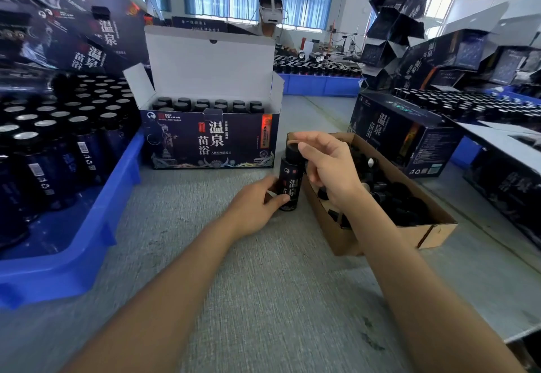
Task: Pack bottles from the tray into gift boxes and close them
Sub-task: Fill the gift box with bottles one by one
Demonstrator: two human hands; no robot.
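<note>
A dark labelled bottle point(289, 186) stands upright on the grey worktop point(263, 299), just past the middle of the view. The left hand point(257, 205) grips its lower body from 9 o'clock, fingers wrapped round it. The right hand point(330, 167) comes in from 3 o'clock, thumb and fingers curled on the black cap point(292, 150) at the bottle's top. At 11 o'clock from the bottle sits the open gift box point(210, 141), lid flap raised, with rows of capped bottles inside. The blue tray point(87, 226) at 9 o'clock holds many more bottles. A cardboard box point(380, 241) of loose black caps lies just beside the bottle at 3 o'clock; a closed gift box point(395, 132) rests at 2 o'clock
</note>
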